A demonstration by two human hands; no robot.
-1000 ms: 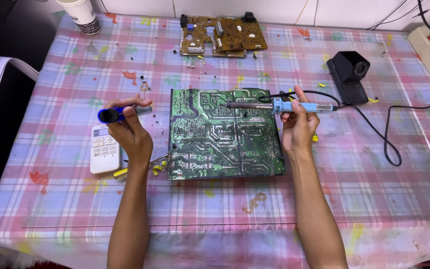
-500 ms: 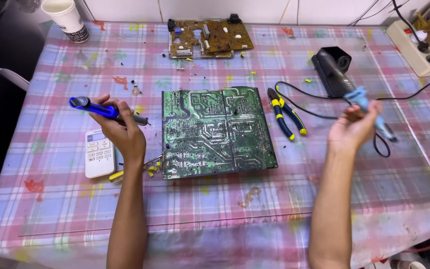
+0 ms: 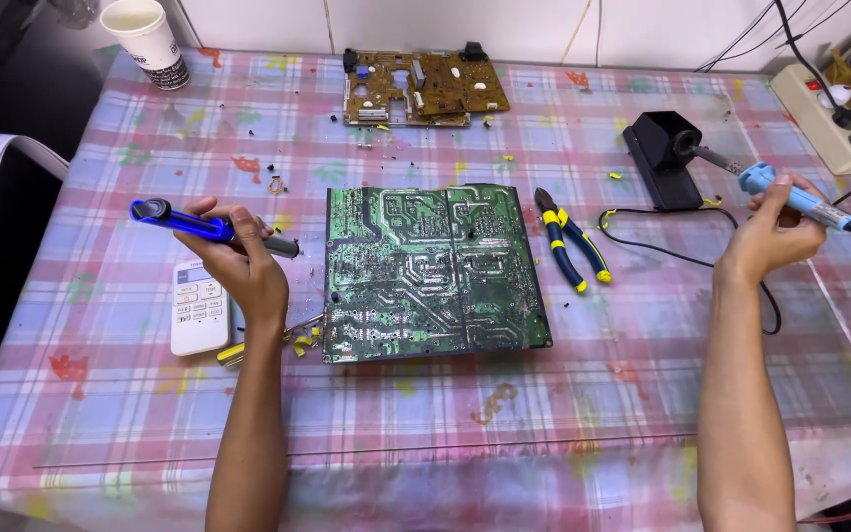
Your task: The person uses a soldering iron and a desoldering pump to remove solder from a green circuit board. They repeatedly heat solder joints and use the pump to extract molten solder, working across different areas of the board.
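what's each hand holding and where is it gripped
Left hand grips the blue desoldering pump around its barrel's tip end. Right hand holds the soldering iron by its blue handle.

This is a makeshift electronics repair bench, set up in what looks like a home rather than a factory. The worktop point(image 3: 425, 433) wears a checked pink cloth under a clear sheet, scattered with snipped wire bits. A large green circuit board point(image 3: 432, 271) lies solder side up, a smaller brown circuit board point(image 3: 425, 89) farther back. Side cutters point(image 3: 571, 238), a black soldering iron stand point(image 3: 664, 158), a power strip point(image 3: 824, 103), a white remote control point(image 3: 199, 305) and a paper cup point(image 3: 145, 39) lie about.
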